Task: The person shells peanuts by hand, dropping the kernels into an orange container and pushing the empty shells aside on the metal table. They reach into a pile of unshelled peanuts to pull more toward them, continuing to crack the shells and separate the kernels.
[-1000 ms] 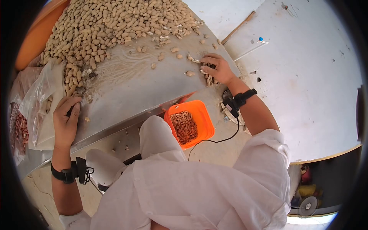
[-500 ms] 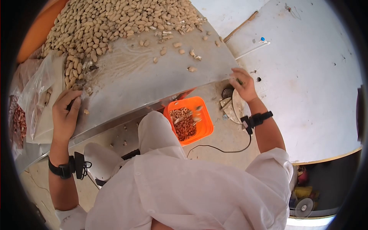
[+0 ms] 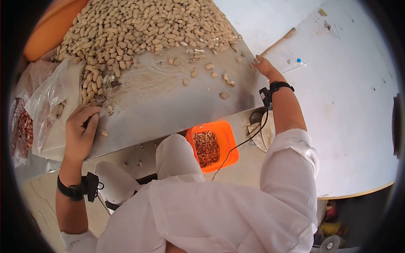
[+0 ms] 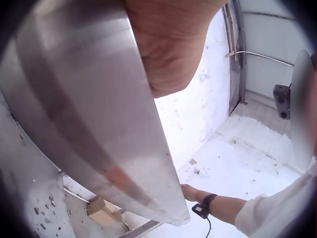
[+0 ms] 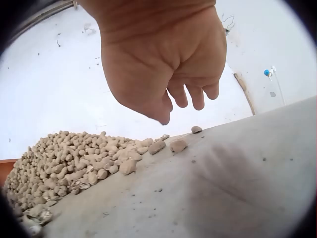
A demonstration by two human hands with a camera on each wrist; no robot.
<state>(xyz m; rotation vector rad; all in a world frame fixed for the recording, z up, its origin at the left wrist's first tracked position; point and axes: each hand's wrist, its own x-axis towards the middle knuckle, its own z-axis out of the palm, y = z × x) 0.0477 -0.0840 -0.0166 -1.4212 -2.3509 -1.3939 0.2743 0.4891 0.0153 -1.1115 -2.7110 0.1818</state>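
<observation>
A large heap of unshelled peanuts [image 3: 156, 25] covers the far part of the metal table [image 3: 168, 101]. My right hand [image 3: 265, 66] is at the table's right edge, beside a few stray peanuts. In the right wrist view, this hand [image 5: 163, 59] hangs over the surface, fingers loosely bent and holding nothing. My left hand [image 3: 81, 130] rests on the table's near left side, fingertips close to the end of the heap and thumb apart from the fingers. Below the near edge, an orange tub [image 3: 231, 143] holds reddish shelled peanuts [image 3: 206, 152].
A clear plastic bag [image 3: 46, 101] lies at the left, near more reddish kernels [image 3: 25, 130]. An orange basin [image 3: 50, 33] stands behind it. Loose peanuts and a cracked shell [image 3: 228, 79] dot the table. A cable [image 3: 240, 145] runs from the right wrist past the tub.
My right hand left the shells at the near right edge, swung out past the table, then rose to the right edge farther back. Those shells left the tabletop; blurred pieces fell over the tub midway.
</observation>
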